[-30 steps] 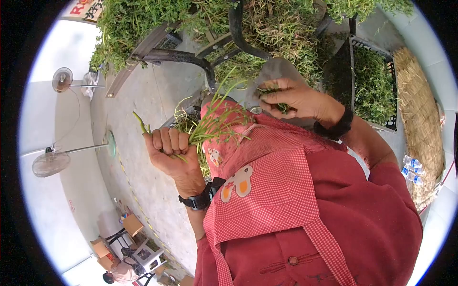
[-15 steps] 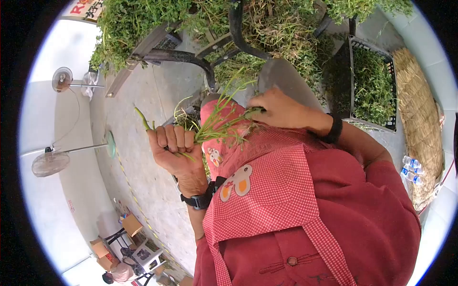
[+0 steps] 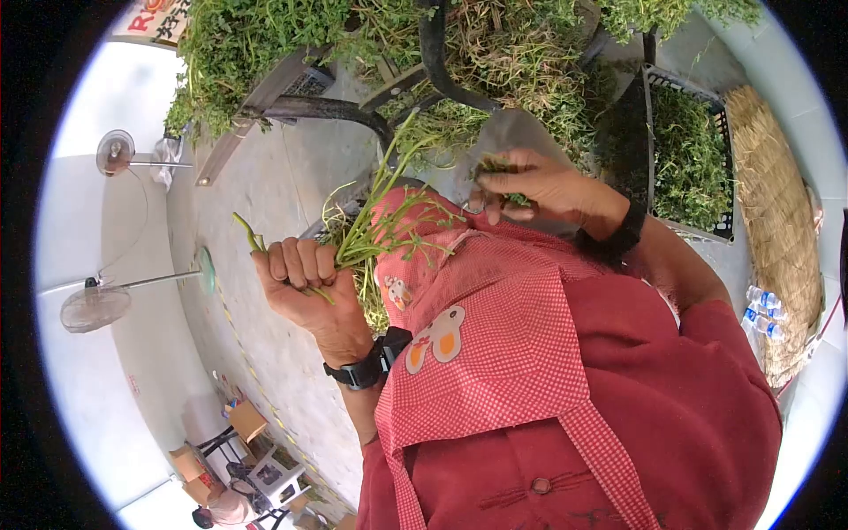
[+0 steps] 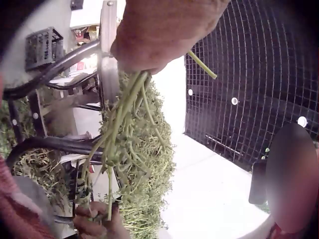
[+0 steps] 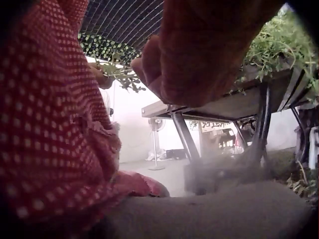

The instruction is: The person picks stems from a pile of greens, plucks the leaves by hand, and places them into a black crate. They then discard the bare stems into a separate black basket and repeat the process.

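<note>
I see left hand [image 3: 305, 281] fisted round bunch of green stems [image 3: 375, 225], cut ends poking out left of fist, leafy tips fanning up and right over red checked apron [image 3: 495, 353]. I judge fist keeps gathered stems aligned while other hand sorts. Right hand [image 3: 543, 190] just right of bunch, apart from it, fingertips pinching small green sprig [image 3: 517, 200] above lap. Stems thin, pale green, limp, small leaves at tips. Far: 1 bench heaped with greens [image 3: 495, 53]; right: 1 black crate [image 3: 698, 159] of same.
</note>
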Motion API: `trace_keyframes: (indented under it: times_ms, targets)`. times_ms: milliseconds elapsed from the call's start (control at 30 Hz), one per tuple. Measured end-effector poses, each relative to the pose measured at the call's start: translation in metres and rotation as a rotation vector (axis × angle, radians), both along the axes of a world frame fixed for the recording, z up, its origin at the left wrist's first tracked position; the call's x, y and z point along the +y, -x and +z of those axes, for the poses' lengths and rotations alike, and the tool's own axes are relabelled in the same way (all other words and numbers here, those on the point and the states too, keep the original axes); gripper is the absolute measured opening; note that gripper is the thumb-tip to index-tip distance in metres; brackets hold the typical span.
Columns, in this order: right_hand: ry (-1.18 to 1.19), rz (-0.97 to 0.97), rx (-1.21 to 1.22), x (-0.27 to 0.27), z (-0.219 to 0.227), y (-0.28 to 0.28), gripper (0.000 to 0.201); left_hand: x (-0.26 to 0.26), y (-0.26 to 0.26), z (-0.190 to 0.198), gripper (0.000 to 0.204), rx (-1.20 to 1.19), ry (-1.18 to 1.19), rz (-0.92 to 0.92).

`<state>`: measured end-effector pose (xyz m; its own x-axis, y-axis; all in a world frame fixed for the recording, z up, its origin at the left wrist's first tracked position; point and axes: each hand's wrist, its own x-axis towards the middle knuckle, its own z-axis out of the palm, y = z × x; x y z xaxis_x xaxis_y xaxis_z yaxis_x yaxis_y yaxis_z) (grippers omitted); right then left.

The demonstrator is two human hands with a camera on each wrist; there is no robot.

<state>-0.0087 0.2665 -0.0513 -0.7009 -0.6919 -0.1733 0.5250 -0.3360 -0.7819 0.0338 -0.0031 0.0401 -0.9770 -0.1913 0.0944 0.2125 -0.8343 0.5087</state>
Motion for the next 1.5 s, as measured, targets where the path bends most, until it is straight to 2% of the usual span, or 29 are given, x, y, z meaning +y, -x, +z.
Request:
trace_keyframes:
  times_ms: [67, 100, 233, 300, 400, 533, 600, 633, 700, 733, 800, 833, 900, 1000, 1067, 1133, 1367, 1433, 1467, 1500]
  targets:
    - [-0.028, 0.004, 0.017, -0.010, -0.002, -0.004, 0.023, -0.001, -0.001, 0.001, 0.041, 0.015, -0.042, -0.040]
    - [-0.133, 0.078, 0.084, -0.011, -0.005, -0.001, 0.024, -0.001, -0.001, 0.001, 0.041, 0.012, -0.040, -0.039]
    - [-0.110, 0.064, 0.196, -0.023, -0.005, -0.002, 0.026, -0.001, -0.002, -0.005, 0.040, 0.014, -0.016, -0.059]
    - [-0.280, 0.099, 0.254, -0.023, 0.006, -0.002, 0.029, -0.001, -0.002, -0.006, 0.039, 0.034, -0.008, -0.087]
    - [-0.299, 0.096, 0.202, -0.026, 0.007, -0.002, 0.028, 0.003, -0.002, -0.008, 0.041, -0.018, -0.034, -0.029]
    - [-0.297, 0.082, 0.229, -0.028, 0.000, -0.003, 0.023, 0.002, -0.003, -0.013, 0.038, 0.011, -0.040, -0.085]
    - [-0.640, -0.086, 0.569, -0.028, -0.012, 0.000, 0.020, 0.002, -0.004, -0.013, 0.037, 0.014, -0.040, -0.084]
    - [-0.639, -0.084, 0.568, -0.023, -0.018, 0.003, 0.020, 0.004, -0.005, -0.012, 0.037, 0.007, -0.040, -0.071]
    - [-0.419, -0.176, 0.181, -0.014, -0.019, 0.012, 0.021, 0.006, -0.004, -0.008, 0.038, 0.009, -0.040, -0.057]
    - [-0.419, -0.172, 0.183, -0.014, -0.015, 0.011, 0.021, 0.006, -0.004, -0.007, 0.038, 0.007, -0.021, -0.034]
    - [-0.055, -0.162, -0.146, -0.013, -0.001, 0.000, 0.018, 0.005, -0.007, -0.008, 0.038, -0.003, 0.000, -0.007]
    - [-0.055, -0.162, -0.145, -0.013, 0.006, -0.003, 0.018, 0.005, -0.005, -0.009, 0.038, 0.004, -0.015, -0.020]
    - [0.049, 0.087, -0.072, -0.016, 0.016, -0.009, 0.019, 0.007, -0.004, -0.010, 0.038, 0.013, -0.029, -0.035]
    - [-0.060, 0.136, -0.111, -0.024, 0.025, -0.012, 0.024, 0.012, -0.004, -0.010, 0.040, -0.011, -0.011, -0.036]
    - [-0.148, 0.063, -0.154, -0.029, 0.031, -0.013, 0.025, 0.016, -0.005, -0.008, 0.042, -0.031, 0.006, -0.015]
    - [-0.082, 0.181, -0.032, -0.032, 0.027, -0.010, 0.024, 0.015, -0.006, -0.011, 0.041, -0.037, 0.023, -0.022]
    - [-0.183, 0.108, 0.042, -0.043, 0.014, -0.012, 0.031, 0.019, -0.007, -0.009, 0.041, -0.074, 0.079, 0.000]
    - [-0.490, -0.227, 0.418, -0.053, 0.003, -0.014, 0.029, 0.027, -0.008, -0.011, 0.041, -0.085, 0.063, -0.020]
    - [-0.489, -0.230, 0.420, -0.052, 0.001, -0.013, 0.029, 0.031, -0.008, -0.012, 0.041, -0.098, 0.047, -0.038]
    - [-0.554, -0.288, 0.567, -0.050, -0.002, -0.011, 0.027, 0.034, -0.007, -0.011, 0.041, -0.096, 0.048, -0.040]
